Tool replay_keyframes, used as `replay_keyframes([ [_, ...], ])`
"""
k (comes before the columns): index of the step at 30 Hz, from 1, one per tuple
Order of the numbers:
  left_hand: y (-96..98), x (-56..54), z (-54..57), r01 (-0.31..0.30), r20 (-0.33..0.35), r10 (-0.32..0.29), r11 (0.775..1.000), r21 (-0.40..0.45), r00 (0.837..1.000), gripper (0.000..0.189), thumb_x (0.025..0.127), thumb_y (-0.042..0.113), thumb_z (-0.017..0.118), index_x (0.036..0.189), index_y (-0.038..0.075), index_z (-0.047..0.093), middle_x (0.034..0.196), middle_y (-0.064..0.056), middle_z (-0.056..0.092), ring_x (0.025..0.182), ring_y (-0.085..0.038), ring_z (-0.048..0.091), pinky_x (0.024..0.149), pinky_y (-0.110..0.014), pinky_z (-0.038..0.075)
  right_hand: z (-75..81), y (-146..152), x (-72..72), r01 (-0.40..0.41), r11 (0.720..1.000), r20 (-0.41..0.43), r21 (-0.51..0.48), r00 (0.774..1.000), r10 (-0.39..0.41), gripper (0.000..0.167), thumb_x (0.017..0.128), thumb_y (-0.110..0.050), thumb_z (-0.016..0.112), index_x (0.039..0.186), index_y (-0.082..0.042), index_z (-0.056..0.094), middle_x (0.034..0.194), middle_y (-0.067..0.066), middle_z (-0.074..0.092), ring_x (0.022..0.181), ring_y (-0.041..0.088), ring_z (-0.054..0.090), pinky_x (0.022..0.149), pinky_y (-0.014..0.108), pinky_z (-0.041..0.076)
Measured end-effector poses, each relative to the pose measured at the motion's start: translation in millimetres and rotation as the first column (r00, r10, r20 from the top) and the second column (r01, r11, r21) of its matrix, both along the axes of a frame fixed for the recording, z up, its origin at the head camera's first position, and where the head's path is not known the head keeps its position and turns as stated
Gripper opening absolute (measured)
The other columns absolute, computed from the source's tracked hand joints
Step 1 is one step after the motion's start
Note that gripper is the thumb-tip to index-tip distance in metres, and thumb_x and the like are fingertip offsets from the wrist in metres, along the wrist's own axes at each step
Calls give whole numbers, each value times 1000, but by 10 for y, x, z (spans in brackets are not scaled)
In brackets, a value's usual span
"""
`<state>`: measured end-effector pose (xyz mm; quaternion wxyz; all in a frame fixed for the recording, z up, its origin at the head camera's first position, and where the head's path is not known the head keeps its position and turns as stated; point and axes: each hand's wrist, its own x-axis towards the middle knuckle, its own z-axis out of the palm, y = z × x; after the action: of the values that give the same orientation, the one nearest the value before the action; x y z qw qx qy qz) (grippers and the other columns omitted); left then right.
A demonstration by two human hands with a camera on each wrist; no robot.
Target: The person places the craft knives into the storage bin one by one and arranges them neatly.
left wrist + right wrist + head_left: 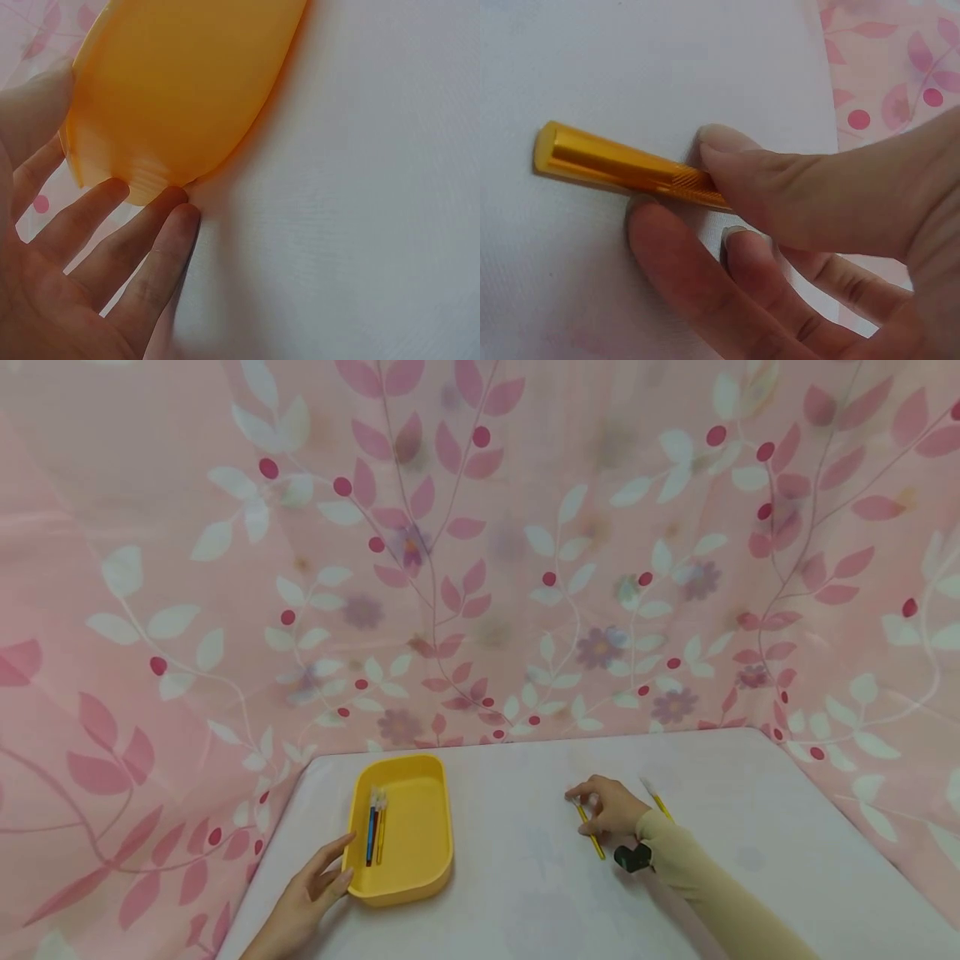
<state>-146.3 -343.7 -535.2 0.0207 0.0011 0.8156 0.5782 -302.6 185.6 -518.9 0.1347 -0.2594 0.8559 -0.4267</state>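
My left hand [303, 893] touches the near-left side of a yellow tray [416, 831]. In the left wrist view, its thumb lies at the rim and the extended fingertips meet the outer wall. Inside the tray, against the left side, lie several slim tools [371, 835] with blue, dark red and yellow handles and pale tips. My right hand [617, 808] pinches a yellow craft knife [604, 157] on the table. Its round, flat-ended metal handle and knurled band show, while the thumb covers part of it. A similar yellow craft knife [662, 807] lies behind the right wrist.
A white cloth covers the table [517, 860]. Pink patterned fabric [480, 568] rises behind the table and along both sides. At the right wrist sits a dark heart-shaped piece [632, 858].
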Motion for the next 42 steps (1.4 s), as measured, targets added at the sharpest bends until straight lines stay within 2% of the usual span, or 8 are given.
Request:
replay_keyframes([
  [7,-16,-21,-22,3,24,-3,1000,6,1000,59,110,23,69,164,12,47,169,-26,41,137,-42,61,103,-40,60,39,4,-13,-20,999,-5,43,1000,20,56,85,6,90,137,6,68,118,21,60,74,18,65,59,29,61],
  [12,-24,-19,-12,-1,18,1,1000,-29,1000,59,110,23,70,163,12,49,168,-25,42,140,-46,58,104,-42,60,86,-26,1,-33,998,45,60,999,30,59,86,9,87,140,5,65,122,21,57,74,19,64,58,32,62],
  [22,-23,-10,3,0,16,1,999,-39,1000,59,109,23,71,163,13,49,168,-26,42,137,-44,60,104,-42,60,119,-58,-11,-15,991,38,134,999,10,62,84,8,89,141,1,65,122,18,58,78,18,63,64,30,61],
  [29,-32,-35,-25,1,38,0,1000,-22,999,61,109,25,72,164,13,49,167,-27,42,136,-41,62,102,-38,61,142,-85,6,28,994,156,102,987,-44,64,80,18,83,139,3,64,129,22,56,62,24,65,55,37,64],
  [37,-25,-35,-25,13,0,-13,1000,-12,1000,59,109,21,71,163,12,49,167,-28,42,133,-39,64,101,-35,61,198,-114,-4,39,985,149,167,987,-64,67,77,18,82,139,-1,64,125,19,58,69,23,63,55,38,64],
  [42,-35,-30,-27,13,12,-12,1000,-25,1000,60,110,25,70,164,14,48,168,-26,41,133,-37,65,100,-27,59,218,-118,8,21,989,156,149,987,-44,68,77,20,80,140,2,62,125,20,57,70,24,62,55,38,64],
])
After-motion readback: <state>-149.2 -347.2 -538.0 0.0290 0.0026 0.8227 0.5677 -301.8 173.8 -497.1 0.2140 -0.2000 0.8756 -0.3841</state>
